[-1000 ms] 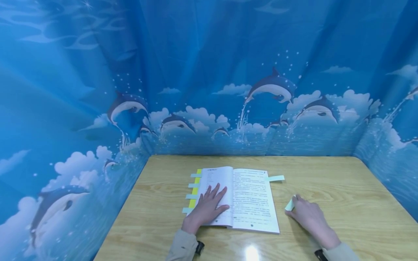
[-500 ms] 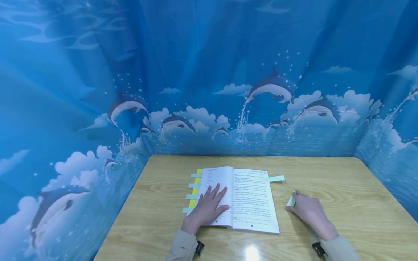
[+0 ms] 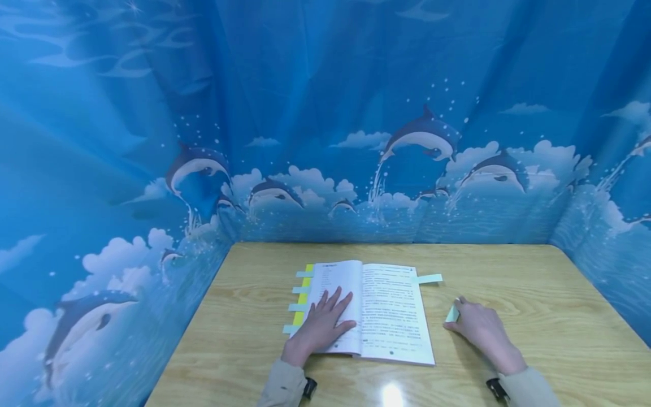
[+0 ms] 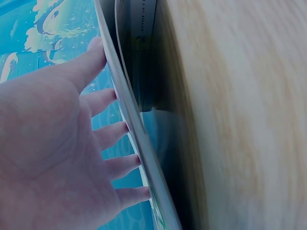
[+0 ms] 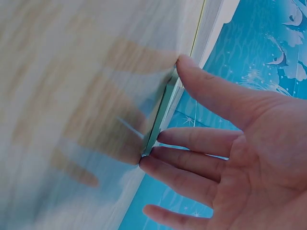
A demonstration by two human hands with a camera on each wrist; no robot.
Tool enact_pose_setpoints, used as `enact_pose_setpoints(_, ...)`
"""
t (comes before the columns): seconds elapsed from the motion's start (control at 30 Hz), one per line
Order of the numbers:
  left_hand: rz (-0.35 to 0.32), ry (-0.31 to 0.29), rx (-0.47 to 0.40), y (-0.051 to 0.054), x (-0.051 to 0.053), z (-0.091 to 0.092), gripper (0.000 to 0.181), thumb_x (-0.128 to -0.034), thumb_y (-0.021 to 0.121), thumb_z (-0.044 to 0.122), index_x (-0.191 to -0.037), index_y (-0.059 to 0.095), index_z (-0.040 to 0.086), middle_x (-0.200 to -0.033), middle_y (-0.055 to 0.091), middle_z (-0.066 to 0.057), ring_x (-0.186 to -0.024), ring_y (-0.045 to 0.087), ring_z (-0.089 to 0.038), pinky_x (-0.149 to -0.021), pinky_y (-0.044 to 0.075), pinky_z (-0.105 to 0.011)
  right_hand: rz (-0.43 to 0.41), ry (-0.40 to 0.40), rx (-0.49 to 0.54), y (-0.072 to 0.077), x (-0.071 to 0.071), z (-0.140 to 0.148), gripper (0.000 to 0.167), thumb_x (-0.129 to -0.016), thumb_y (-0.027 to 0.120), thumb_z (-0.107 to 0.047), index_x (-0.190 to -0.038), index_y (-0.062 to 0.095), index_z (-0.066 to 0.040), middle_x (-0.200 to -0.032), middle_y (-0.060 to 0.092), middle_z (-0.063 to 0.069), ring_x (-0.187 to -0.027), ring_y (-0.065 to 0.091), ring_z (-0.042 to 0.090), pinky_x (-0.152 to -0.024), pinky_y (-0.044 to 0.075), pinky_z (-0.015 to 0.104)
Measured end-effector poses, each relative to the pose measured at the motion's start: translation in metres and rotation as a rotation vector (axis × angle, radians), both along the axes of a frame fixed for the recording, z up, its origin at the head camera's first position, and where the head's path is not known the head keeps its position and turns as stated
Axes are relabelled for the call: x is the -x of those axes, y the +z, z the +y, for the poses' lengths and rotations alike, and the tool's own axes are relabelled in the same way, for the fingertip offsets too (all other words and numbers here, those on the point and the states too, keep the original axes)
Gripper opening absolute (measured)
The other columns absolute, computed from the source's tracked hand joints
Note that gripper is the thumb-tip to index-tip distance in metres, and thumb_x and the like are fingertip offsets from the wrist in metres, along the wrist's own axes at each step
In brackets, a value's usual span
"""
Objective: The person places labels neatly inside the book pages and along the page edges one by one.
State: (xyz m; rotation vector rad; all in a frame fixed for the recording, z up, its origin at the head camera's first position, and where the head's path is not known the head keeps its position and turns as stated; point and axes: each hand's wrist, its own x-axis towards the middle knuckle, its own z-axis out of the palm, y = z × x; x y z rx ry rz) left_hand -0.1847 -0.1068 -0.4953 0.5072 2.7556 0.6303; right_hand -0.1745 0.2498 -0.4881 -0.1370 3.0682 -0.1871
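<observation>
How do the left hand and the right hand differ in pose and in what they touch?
The left hand lies with fingers spread; the right hand holds a pale green pad between thumb and fingertips.
The left hand rests on the left page of the open book; the right hand is apart from it, to its right.
Both wrists show a light sleeve and a dark band.

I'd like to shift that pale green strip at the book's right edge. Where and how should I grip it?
Probably best to pinch the pale green strip by its free outer end, coming from the right: that end juts past the right page over the table.
</observation>
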Motion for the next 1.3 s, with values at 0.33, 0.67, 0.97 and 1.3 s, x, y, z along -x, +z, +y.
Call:
enact_pose_setpoints(0.33,0.006,0.003,-0.011,0.0012,-0.0022,-0.0007,0.068,-0.1035,0.043,0.058,-0.162,0.027,0.027,-0.17,0.014,-0.005,-0.156,0.009,-0.037,-0.122,0.013,-0.066,-0.026,-0.024,0.04,0.0038,0.0003,0.0004,0.056,-0.09,0.075,-0.027,-0.125,0.061,0.014,-0.133,0.052,0.041,-0.106,0.06,0.056,-0.087,0.051,0.065)
enact_pose_setpoints(0.67,0.014,0.0,-0.019,0.0015,-0.0015,-0.0005,0.068,-0.1035,0.043,0.057,-0.162,0.027,0.027,-0.17,0.014,-0.005,-0.156,0.009,-0.037,-0.122,0.013,-0.066,0.08,0.001,0.105,0.0013,-0.0039,0.002,0.042,-0.092,0.067,-0.012,-0.124,0.062,0.015,-0.133,0.054,0.039,-0.052,0.041,0.018,-0.047,0.035,0.028)
enact_pose_setpoints(0.97,0.013,-0.006,-0.018,0.0013,-0.0017,-0.0005,0.068,-0.1033,0.044,0.058,-0.162,0.027,0.027,-0.17,0.015,-0.005,-0.156,0.009,-0.037,-0.121,0.014,-0.067,0.142,0.014,0.144,-0.0034,-0.0039,0.0055,0.031,-0.089,0.068,-0.01,-0.111,0.068,0.012,-0.093,0.07,0.028,-0.05,0.038,0.015,-0.045,0.033,0.026)
enact_pose_setpoints(1.3,0.013,0.002,-0.005,0.0,-0.0022,-0.0002,0.068,-0.1034,0.043,0.058,-0.162,0.028,0.027,-0.17,0.016,-0.005,-0.156,0.01,-0.037,-0.121,0.014,-0.066,0.176,0.029,0.185,-0.0057,-0.0003,0.0093,0.03,-0.095,0.059,-0.012,-0.066,0.053,-0.012,-0.057,0.04,-0.001,-0.052,0.037,0.014,-0.047,0.03,0.025)
